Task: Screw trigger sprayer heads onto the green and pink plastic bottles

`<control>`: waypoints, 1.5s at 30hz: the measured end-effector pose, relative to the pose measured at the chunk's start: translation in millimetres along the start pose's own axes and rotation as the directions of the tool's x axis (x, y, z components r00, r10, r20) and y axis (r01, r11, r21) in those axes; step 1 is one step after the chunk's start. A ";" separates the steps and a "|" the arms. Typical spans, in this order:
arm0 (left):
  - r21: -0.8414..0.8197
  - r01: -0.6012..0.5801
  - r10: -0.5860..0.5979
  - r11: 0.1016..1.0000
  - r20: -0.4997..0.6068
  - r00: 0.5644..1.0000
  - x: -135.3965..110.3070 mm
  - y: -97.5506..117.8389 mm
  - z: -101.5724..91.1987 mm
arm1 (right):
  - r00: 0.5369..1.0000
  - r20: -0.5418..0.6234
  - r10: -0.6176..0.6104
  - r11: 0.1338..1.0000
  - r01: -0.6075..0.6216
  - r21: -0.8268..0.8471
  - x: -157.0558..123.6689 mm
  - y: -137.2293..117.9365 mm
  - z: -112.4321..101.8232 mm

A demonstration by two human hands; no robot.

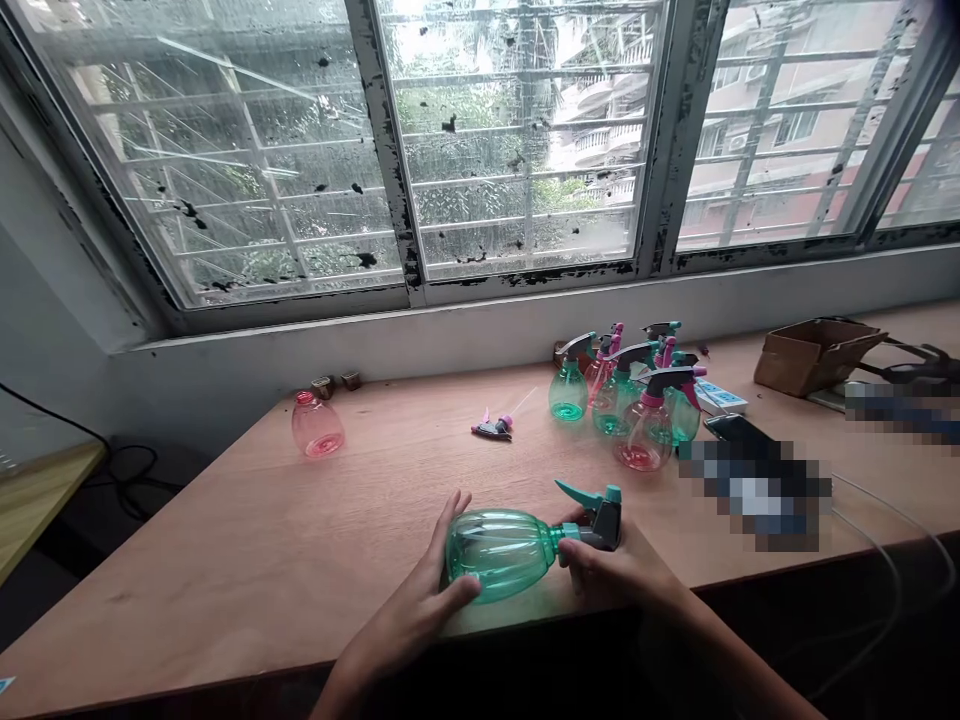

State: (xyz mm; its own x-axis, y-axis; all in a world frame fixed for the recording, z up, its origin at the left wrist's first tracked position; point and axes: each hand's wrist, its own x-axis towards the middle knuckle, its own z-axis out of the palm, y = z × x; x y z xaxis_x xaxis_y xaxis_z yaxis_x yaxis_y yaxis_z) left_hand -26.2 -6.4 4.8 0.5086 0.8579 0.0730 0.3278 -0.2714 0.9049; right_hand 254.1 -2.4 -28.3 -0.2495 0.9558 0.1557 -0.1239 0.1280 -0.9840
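Observation:
A green see-through spray bottle (501, 550) lies on its side near the front edge of the wooden table (225, 560), its grey and teal trigger head (600, 512) pointing right. My left hand (431, 600) wraps round the bottle's base end. My right hand (607, 572) grips the neck just under the trigger head.
A pink bottle without a head (317, 426) stands at the left back. A loose trigger head with its tube (496, 425) lies mid-table. Several assembled green and pink spray bottles (634, 400) cluster at the right back, near a cardboard box (814, 355) and cables.

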 end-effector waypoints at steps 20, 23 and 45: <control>0.013 0.049 -0.048 0.999 -0.018 0.999 -0.4 3.7 1.2 | 0.999 -0.006 0.050 0.998 -0.050 -0.024 -4.7 -6.7 1.3; 0.051 0.019 -0.019 0.999 -0.015 1.000 -0.3 4.9 4.3 | 0.998 -0.046 0.042 0.999 -0.041 0.017 -4.3 -5.3 2.2; -0.056 0.010 -0.008 0.998 0.025 1.000 0.1 -3.9 2.9 | 0.999 -0.032 -0.023 0.994 0.019 -0.106 -0.3 6.0 -3.4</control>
State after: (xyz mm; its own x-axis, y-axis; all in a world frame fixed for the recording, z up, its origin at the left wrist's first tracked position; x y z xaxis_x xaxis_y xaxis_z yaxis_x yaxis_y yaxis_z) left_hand -25.1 -6.5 0.1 0.5256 0.8489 0.0550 0.2873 -0.2379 0.9278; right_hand 256.7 -1.1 -34.6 -0.2162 0.9605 0.1752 -0.0258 0.1738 -0.9845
